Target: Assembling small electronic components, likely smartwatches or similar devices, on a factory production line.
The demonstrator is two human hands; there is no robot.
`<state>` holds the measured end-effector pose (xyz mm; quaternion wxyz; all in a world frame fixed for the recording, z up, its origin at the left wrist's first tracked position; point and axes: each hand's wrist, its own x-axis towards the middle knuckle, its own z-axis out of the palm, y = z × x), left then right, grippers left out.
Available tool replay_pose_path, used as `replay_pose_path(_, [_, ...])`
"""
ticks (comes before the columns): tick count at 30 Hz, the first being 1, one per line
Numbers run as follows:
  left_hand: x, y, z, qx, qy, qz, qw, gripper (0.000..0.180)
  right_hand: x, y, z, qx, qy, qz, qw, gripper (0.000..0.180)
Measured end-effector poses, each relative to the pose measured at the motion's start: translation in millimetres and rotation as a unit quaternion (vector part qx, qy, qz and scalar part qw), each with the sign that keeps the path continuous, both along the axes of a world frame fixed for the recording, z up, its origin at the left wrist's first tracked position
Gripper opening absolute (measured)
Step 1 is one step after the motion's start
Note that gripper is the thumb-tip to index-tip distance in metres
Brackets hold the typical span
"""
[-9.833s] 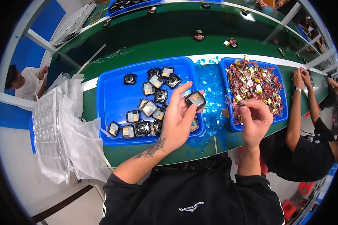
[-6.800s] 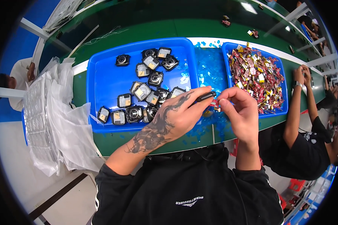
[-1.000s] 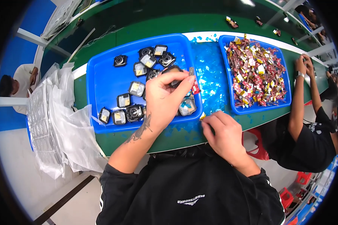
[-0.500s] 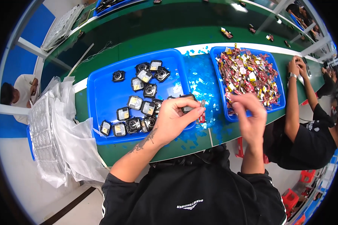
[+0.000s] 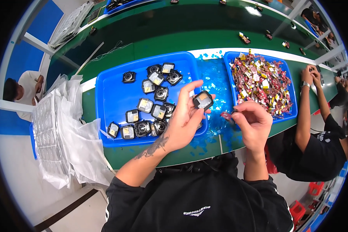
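Note:
My left hand (image 5: 183, 124) holds a black square watch case (image 5: 203, 100) between thumb and fingers, with its grey and tan inner side turned up. Just to its right, my right hand (image 5: 254, 125) pinches a small red piece (image 5: 226, 115) between thumb and forefinger. A thin gap separates that piece from the case. Behind and left of my left hand stands a blue tray (image 5: 114, 98) with several similar watch cases (image 5: 158, 111), some face up and some turned over. Beyond my right hand, a second blue tray (image 5: 232, 77) is heaped with red, yellow and white small pieces (image 5: 263, 83).
Blue film scraps (image 5: 214, 91) litter the green table between the trays. Clear plastic sheets and moulded trays (image 5: 52, 131) stack up at the left edge. A green conveyor belt (image 5: 174, 34) runs behind, carrying scattered parts. A co-worker (image 5: 317, 143) sits at the right.
My left hand has turned and opened up, bringing the watch case into plain view. My right hand has moved slightly lower and now shows a red piece at its fingertips.

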<state>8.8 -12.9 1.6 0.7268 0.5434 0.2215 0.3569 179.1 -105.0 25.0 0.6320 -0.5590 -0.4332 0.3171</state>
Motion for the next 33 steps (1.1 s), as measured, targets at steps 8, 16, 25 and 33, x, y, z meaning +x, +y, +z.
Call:
replay_pose_path(8, [-2,1,5,-0.040,-0.008,-0.043,0.998,0.054,-21,24,11,-0.020,-0.257,0.033,0.966,0.013])
replay_pose_path(16, [-6,1,2,-0.049,-0.013,-0.079,0.996,0.051,-25,28,18,-0.052,-0.293,0.015,0.955,0.009])
replay_pose_path(25, [-6,0,4,-0.034,0.019,-0.086,0.996,0.050,-24,27,17,-0.050,-0.296,0.013,0.954,0.009])
replay_pose_path(33, [-7,-2,8,-0.021,0.051,-0.096,0.994,0.048,-20,30,12,-0.055,-0.295,0.011,0.954,0.014])
